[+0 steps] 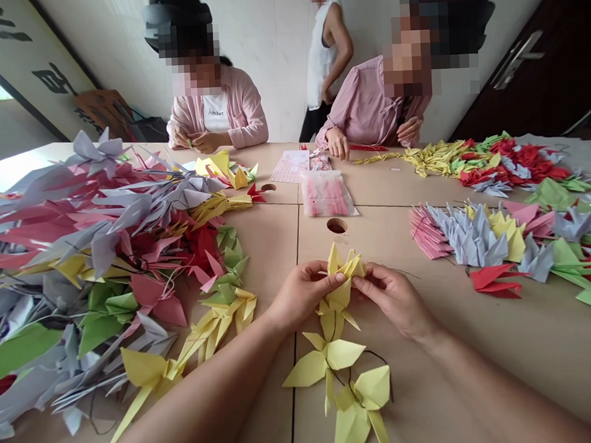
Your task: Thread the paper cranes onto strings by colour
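Observation:
My left hand pinches a yellow folded paper crane between thumb and fingers above the table's middle. From the other side, my right hand closes its fingertips on the same crane's edge; a thin dark thread sticks out to the right. Below the hands, more yellow paper cranes trail toward me, joined by a dark cord. The lowest yellow crane lies with its wings spread. What exactly sits between the right fingertips is hidden.
A large heap of coloured paper cranes covers the left side. More cranes lie in rows at right. A plastic packet rests beyond a round table hole. Two people sit opposite; another person stands behind.

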`<state>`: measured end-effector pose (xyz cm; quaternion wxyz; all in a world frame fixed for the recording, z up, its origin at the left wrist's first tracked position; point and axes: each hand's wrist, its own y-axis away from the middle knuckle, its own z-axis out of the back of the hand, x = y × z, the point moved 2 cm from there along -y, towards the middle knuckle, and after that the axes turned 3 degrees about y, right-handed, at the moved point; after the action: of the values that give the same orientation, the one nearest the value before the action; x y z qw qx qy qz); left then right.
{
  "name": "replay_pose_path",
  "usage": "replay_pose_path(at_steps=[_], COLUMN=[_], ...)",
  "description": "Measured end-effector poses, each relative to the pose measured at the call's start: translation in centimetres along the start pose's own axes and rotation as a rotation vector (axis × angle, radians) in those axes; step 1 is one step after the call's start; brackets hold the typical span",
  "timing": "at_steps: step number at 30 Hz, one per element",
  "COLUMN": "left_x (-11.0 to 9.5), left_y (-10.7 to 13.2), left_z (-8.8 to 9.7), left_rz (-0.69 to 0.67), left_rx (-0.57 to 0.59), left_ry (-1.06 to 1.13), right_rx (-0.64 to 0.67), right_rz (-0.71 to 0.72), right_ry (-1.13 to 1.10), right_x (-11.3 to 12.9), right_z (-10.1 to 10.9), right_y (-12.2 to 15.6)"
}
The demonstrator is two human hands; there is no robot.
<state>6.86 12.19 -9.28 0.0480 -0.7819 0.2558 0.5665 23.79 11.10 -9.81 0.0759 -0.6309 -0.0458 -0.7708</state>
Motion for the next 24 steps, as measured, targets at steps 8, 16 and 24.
replay_pose_path(at_steps=[8,16,24], left_x=[0.14,-0.14,0.24], left_y=[-0.17,-0.08,-0.23], left_z=[-0.13,-0.41,-0.46], left_rz=[-0.047,-0.08,-0.113], left_rx=[0.032,-0.083,-0.047], left_ry=[0.063,0.125,0.029], right_rx=[-0.019,-0.033,-0.076], right_rz=[-0.011,-0.032,-0.069], right_ry=[-0.019,-0.073,-0.133], right_x=[0.05,-0.01,0.18], right_z=[-0.13,-0.21,-0.39], right_y=[-0.03,0.17,0.27])
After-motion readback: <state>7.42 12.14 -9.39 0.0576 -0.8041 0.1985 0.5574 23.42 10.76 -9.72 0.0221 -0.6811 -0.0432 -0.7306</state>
